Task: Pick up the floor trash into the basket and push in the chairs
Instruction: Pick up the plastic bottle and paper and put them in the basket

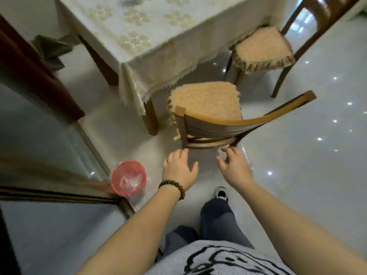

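A wooden chair (206,108) with an orange cushion stands pulled out from the table's near corner, its curved back towards me. My left hand (179,167), wearing a bead bracelet, hovers open just short of the chair's back left leg. My right hand (235,165) is palm down at the back right leg, fingers bent over a whitish, clear scrap (222,154); blur hides whether it grips it. The red basket (117,179) with a clear liner stands on the floor to the left and holds some pale trash. A second cushioned chair (262,48) stands pulled out at the table's right side.
The table (158,32) with a cream lace cloth fills the top middle. A dark red cabinet (29,66) and a glass-fronted edge (79,135) lie to the left. A green bag (49,48) sits by the wall. Glossy tile floor (307,155) spreads to the right. My foot (220,193) is below the hands.
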Demonstrator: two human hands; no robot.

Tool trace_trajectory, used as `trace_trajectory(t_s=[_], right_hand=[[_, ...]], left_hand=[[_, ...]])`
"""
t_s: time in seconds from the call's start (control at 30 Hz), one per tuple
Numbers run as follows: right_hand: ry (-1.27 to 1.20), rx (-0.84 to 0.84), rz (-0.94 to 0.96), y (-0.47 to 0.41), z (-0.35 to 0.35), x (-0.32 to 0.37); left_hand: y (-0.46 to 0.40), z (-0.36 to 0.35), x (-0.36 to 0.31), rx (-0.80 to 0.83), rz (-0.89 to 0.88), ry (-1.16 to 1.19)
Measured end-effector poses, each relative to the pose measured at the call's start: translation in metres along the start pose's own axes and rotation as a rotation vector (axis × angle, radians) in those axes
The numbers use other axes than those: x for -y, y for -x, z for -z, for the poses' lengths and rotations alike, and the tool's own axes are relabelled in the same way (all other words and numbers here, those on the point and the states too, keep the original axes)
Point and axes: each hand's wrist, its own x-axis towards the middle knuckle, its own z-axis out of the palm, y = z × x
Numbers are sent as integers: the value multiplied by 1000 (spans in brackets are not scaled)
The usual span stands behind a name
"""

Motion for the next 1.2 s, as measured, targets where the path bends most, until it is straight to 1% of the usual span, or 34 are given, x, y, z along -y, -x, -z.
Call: trace_trajectory(t_s=[0.1, 0.27, 0.4, 0.5, 0.7, 0.9, 1.03, 1.2], right_hand=[[-32, -118, -156, 18, 32, -48], [-68, -291, -381, 48, 86, -124], [-106, -401, -520, 66, 125, -184], [-143, -436, -592, 72, 153, -233], [-154, -440, -629, 59, 225, -352], [-105, -381, -598, 27, 312, -459], [-85, -338, -550, -11, 350, -499], [-61, -277, -442, -79, 378, -532]], left_hand=[[-11, -21, -47, 79, -135, -21], [-27, -49, -137, 139, -365, -56], [-34, -79, -215, 178, -477, -86], [-43, -108, -273, 196, -526, -108], [-66, -180, -400, 256, -513, -128], [-91, -227, -516, 222, -444, -75], [-113, -243, -563, 198, -390, -49], [-157, -256, -596, 151, -280, -39]])
